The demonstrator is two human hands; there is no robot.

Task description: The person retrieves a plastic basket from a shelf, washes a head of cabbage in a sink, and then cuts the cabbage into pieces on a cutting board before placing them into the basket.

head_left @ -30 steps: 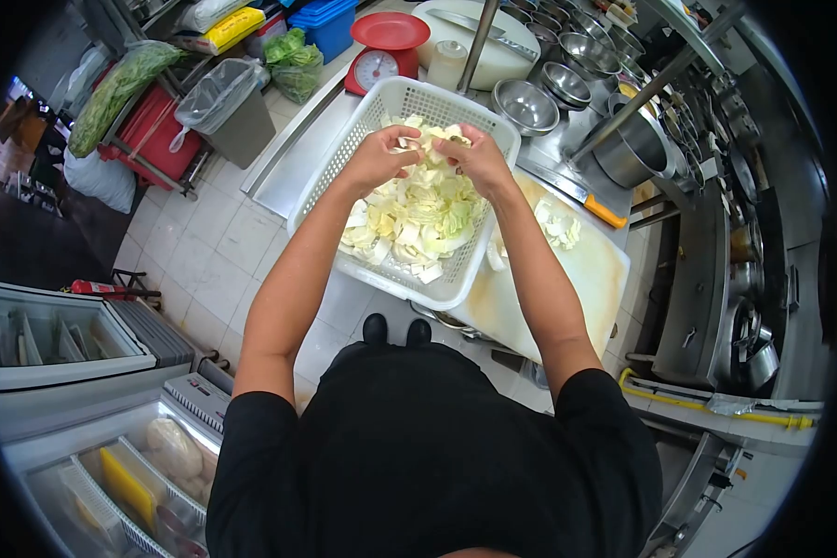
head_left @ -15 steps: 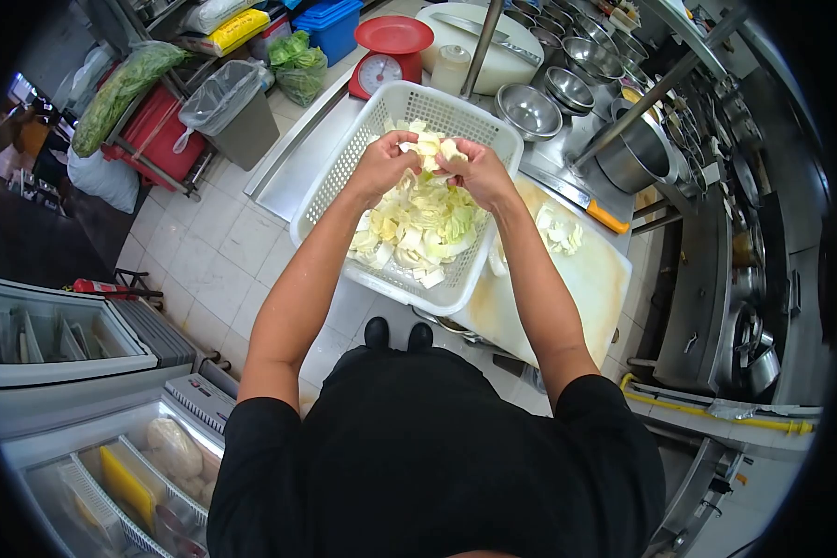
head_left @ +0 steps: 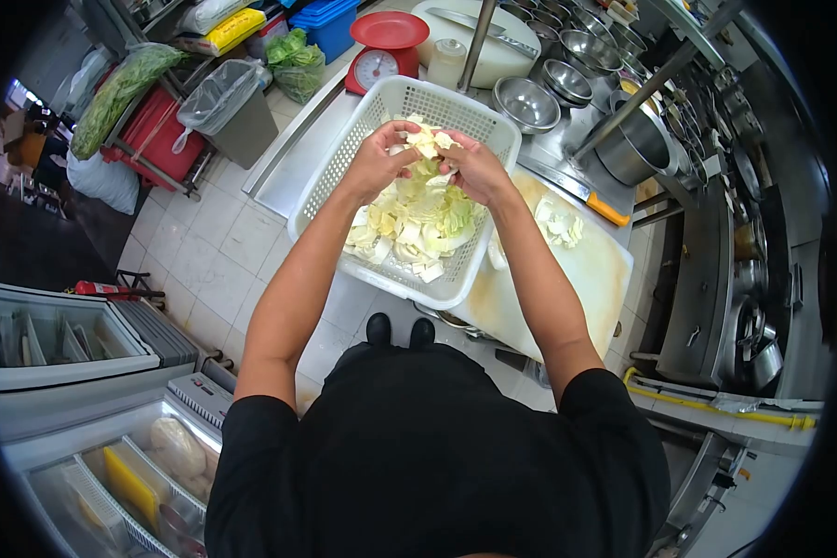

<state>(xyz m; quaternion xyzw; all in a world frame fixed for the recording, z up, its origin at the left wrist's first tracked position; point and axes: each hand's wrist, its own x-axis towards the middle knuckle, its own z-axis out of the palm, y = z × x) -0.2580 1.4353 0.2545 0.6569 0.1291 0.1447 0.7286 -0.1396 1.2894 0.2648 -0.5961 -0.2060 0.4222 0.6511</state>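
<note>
Both my hands are over the far half of a white perforated basket (head_left: 321, 200), with pale cabbage pieces (head_left: 426, 139) held between them. My left hand (head_left: 378, 163) has its fingers curled round the left side of the pieces. On the other side, my right hand (head_left: 477, 169) grips them with bent fingers. Beneath lies a heap of chopped cabbage (head_left: 409, 228), pale yellow to light green. To the right of the basket, a white cutting board (head_left: 567, 288) bears a small pile of cut cabbage (head_left: 558, 223) and a knife with an orange handle (head_left: 608, 209).
Behind the basket stand a red scale (head_left: 378, 65), a clear jar (head_left: 447, 61) and a round white board (head_left: 474, 37) with a blade on it. Metal bowls (head_left: 527, 104) and a large pot (head_left: 628, 153) are at the back right. A metal post (head_left: 477, 46) rises behind the basket.
The fingers of both hands have shifted slightly around the cabbage pieces, and my right hand's fingers are more bent. The basket looks almost unmoved.
</note>
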